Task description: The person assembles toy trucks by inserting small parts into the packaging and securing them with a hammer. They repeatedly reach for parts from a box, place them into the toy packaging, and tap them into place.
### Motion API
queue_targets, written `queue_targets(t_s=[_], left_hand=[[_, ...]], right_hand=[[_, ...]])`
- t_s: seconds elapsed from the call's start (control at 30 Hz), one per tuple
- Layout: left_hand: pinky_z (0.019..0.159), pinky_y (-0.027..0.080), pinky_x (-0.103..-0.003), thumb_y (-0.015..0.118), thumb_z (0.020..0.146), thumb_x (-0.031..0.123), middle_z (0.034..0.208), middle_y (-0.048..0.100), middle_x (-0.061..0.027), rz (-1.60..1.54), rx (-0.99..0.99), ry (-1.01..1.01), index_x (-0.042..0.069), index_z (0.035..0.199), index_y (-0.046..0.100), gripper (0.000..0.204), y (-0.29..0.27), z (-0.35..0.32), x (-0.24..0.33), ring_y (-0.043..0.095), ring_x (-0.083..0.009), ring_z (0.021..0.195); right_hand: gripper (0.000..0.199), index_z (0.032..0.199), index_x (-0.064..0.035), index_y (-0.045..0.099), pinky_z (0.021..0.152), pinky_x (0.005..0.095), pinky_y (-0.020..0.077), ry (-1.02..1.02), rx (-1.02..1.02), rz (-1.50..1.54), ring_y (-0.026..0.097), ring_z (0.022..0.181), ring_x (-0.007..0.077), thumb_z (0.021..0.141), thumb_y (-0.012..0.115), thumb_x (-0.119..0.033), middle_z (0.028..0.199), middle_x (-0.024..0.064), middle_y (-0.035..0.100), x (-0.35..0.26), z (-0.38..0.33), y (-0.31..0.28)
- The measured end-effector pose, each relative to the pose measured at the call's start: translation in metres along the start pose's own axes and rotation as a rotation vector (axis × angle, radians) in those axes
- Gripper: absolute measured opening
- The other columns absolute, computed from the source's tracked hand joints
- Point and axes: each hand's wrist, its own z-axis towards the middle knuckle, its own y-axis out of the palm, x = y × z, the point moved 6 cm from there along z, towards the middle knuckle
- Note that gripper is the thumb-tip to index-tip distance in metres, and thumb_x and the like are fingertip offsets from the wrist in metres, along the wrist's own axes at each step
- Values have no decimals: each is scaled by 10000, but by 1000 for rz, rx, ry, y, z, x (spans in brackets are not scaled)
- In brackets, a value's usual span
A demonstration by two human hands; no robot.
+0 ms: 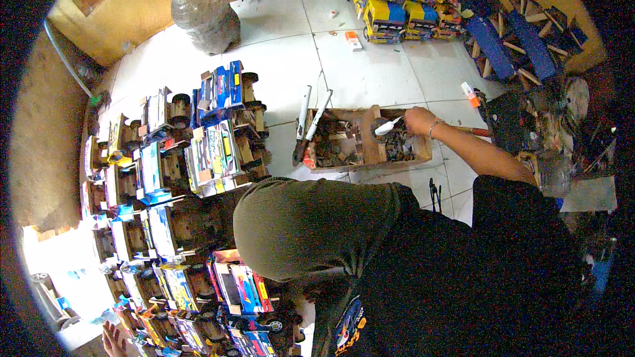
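My right hand [420,121] is at the far right part of a wooden two-part box [390,164], its fingers closed on the thin end of a small white object [386,127]. That object looks like a little bottle with a pointed tip; its exact kind is unclear. Scraps and small bits [338,140] fill the box around it. At the lower left edge, my left hand [113,341] shows with its fingers stretched apart, holding nothing, beside the rows of wooden toy trucks [156,233].
White-handled shears [311,122] lean at the box's left end. Black pliers [434,196] lie nearer. Yellow-blue toy trucks [387,16] are stacked at the back, with blue wooden truck parts [519,43] to their right. A plastic-wrapped bundle [205,16] stands at back left. Olive cloth [304,225] covers the middle foreground.
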Motion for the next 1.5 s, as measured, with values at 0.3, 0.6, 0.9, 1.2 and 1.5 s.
queue_targets(t_s=[0.3,0.6,0.9,1.2,1.5], left_hand=[[953,484,-375,460,1006,396,1286,571,-135,250,-277,939,8,1330,515,508,52,30,59,564,-248,1148],[1022,394,-454,425,982,456,1393,501,-69,89,-266,530,148,1392,472,515,88,-12,127,511,-235,1231],[910,456,-347,541,926,161,1219,620,-103,20,-309,896,64,1260,591,351,157,-157,265,582,-235,1116],[894,508,-400,751,787,193,1207,607,-153,-104,-21,1349,139,1300,548,554,220,-294,351,616,-343,1052],[791,561,-348,729,788,49,1066,693,-130,-151,401,1213,86,1059,686,277,138,-268,284,692,-265,929]], right_hand=[[289,769,-149,715,513,258,411,116,-618,690,524,653,93,686,827,-402,726,-53,619,35,-37,-40],[378,1003,-190,713,546,264,424,34,-701,675,533,779,102,751,750,-468,856,-48,644,30,-56,-42],[345,934,-121,664,504,242,442,51,-253,1062,599,706,113,853,616,-453,832,31,671,50,-58,-200],[273,917,-63,619,384,183,388,-977,-280,1063,510,513,64,839,617,-324,732,6,597,-270,-156,-430],[437,1081,-76,642,529,205,413,-1457,-418,698,495,683,32,891,631,-470,851,-41,592,-454,-254,-432]])
